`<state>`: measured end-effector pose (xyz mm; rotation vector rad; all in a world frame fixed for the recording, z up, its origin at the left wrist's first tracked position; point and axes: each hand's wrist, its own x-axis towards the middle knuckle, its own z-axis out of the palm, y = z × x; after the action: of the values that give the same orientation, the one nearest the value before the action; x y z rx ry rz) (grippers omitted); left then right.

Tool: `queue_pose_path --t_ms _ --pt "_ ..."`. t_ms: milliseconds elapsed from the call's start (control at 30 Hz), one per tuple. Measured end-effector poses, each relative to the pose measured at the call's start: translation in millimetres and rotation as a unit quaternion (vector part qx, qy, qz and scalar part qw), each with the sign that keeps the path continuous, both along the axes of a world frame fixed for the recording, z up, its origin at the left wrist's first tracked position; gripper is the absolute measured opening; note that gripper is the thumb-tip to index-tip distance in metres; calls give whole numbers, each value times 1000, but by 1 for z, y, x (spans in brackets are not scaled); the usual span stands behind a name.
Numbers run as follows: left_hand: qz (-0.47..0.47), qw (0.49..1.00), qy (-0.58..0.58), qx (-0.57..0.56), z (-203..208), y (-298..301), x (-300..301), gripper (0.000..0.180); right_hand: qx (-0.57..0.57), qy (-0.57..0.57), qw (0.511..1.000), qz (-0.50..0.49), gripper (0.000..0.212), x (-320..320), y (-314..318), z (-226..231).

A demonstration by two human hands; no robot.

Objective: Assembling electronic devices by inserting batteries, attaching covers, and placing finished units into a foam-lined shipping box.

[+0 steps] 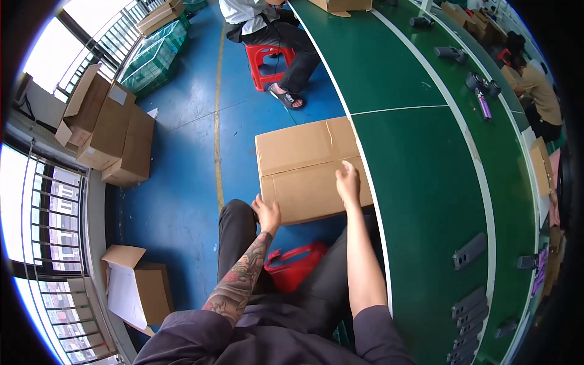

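Note:
A closed brown cardboard box (298,164) is in front of me, between my knees and the green table's edge, its top flaps meeting along a seam. My left hand (266,215) grips its near left corner, with the fingers along the side. Above the near right part of the top is my right hand (348,184), its fingers loosely bent and apart, holding nothing. Whether its fingertips touch the cardboard I cannot tell.
The green workbench (420,182) runs along my right, with several dark handheld devices (469,250) on it. A person on a red stool (263,64) sits ahead. Cardboard boxes (115,131) and an open box (149,292) stand at left, near green crates (155,64).

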<state>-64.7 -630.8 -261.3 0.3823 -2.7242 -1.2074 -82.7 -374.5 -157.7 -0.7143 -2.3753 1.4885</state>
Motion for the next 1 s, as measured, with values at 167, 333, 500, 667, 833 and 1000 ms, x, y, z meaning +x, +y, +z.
queue_pose_path --t_ms 167,333,500,667,833,1000 --pt "92 918 -321 214 -78 -63 19 82 184 -169 959 -137 55 10 132 -153" --pt "80 814 -351 455 -27 -4 10 66 303 -321 861 -252 90 45 255 -201" --pt "141 805 -298 494 -78 -50 6 66 262 -309 889 -214 99 -7 228 -209" --pt "163 838 -268 446 -77 -31 4 65 147 -291 923 -206 100 -20 290 -185" --pt "120 890 -228 376 -73 -65 -18 70 15 -291 926 -239 98 -20 266 -150" --pt "100 891 -238 375 -91 -140 -43 65 2 -287 929 -235 88 17 202 -147"
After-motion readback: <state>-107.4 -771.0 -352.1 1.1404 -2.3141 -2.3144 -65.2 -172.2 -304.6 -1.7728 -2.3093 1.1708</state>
